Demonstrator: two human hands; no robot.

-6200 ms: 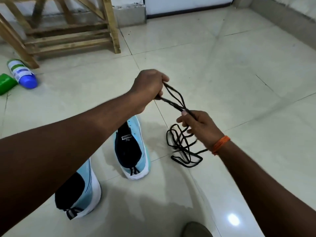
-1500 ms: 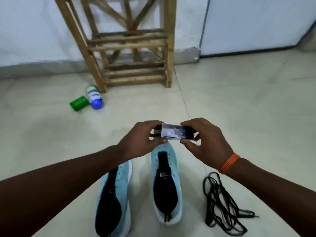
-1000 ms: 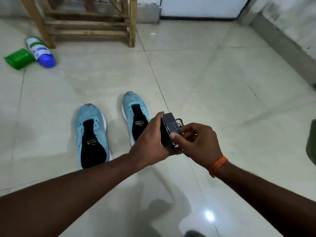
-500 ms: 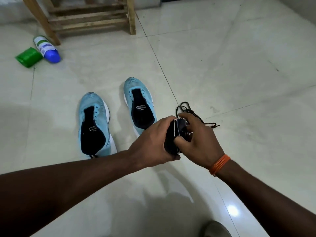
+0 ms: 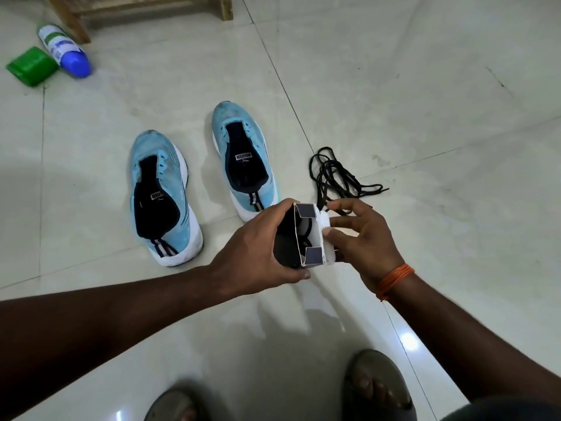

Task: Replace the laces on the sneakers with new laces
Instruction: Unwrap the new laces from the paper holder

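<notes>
The left hand (image 5: 255, 256) has its fingers curled tight round a small black carton (image 5: 287, 249), whose opened end faces up and shows something dark coiled inside. The right hand (image 5: 364, 244) pinches the carton's white end flap (image 5: 326, 238) between thumb and forefinger, the other fingers spread loosely apart. Just beyond the right fingertips a heap of loose black laces (image 5: 334, 177) lies on the tile floor (image 5: 425, 101), and beyond the left knuckles two unlaced light-blue Puma sneakers (image 5: 243, 159) stand side by side.
</notes>
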